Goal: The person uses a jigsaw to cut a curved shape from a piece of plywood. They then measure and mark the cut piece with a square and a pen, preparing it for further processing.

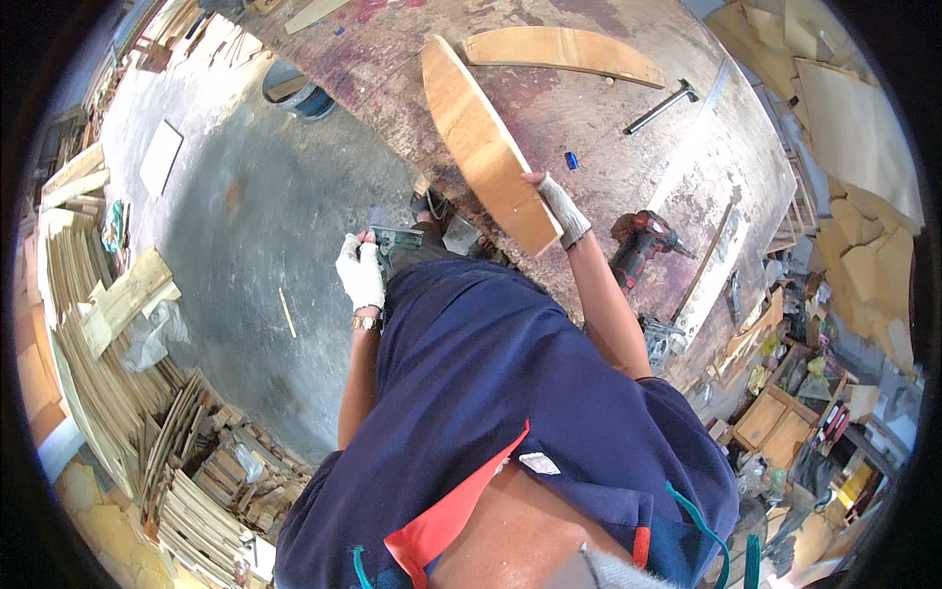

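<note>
I'm in a woodworking shop. My stained, paint-marked surface (628, 167) carries a hammer (662, 106), a red cordless drill (643, 243) and a curved cut board (559, 49). Stacks of wooden slats (108, 393) line the bare concrete floor (255, 216), and plywood offcuts (863, 196) pile up along the other side.

Right hand (563, 209), in a pale glove, grips the near end of a curved wooden board (484, 144), tilted up over the stained table (628, 177). Left hand (360, 272), gloved, wraps a green power tool (396, 239) at the table edge. Second curved board (563, 52), hammer (660, 106) and red drill (643, 241) lie on the table.
</note>
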Demonstrator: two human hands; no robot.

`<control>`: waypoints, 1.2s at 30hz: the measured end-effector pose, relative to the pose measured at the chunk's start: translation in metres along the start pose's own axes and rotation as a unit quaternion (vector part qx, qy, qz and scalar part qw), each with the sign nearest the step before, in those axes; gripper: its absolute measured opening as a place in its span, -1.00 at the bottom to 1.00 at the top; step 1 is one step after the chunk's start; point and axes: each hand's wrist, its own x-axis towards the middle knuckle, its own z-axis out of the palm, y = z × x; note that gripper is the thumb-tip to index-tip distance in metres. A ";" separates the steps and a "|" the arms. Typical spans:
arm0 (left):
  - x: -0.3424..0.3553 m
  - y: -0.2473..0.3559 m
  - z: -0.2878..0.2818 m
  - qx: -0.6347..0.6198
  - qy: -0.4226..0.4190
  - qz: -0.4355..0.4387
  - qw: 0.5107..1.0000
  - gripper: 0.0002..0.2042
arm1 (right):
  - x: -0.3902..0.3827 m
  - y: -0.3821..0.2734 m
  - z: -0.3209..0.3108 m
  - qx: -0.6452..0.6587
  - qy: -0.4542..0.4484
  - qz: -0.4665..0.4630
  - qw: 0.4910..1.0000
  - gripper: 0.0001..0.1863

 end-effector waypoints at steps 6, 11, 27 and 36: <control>0.023 0.023 0.006 -0.032 -0.048 -0.036 0.998 -0.75 | -0.004 0.023 0.012 -0.174 0.000 -0.120 0.977 -0.53; 0.060 0.034 0.012 -0.019 -0.101 -0.035 0.994 -0.72 | -0.050 0.025 0.036 -0.060 0.066 -0.158 0.983 -0.53; 0.268 0.026 -0.005 -0.040 -0.207 0.018 0.977 -0.70 | 0.038 0.034 0.204 0.393 0.302 -0.174 0.851 -0.74; 0.322 0.010 -0.056 0.011 -0.170 0.037 0.985 -0.64 | 0.126 -0.001 0.250 0.270 -0.010 0.033 0.962 -0.63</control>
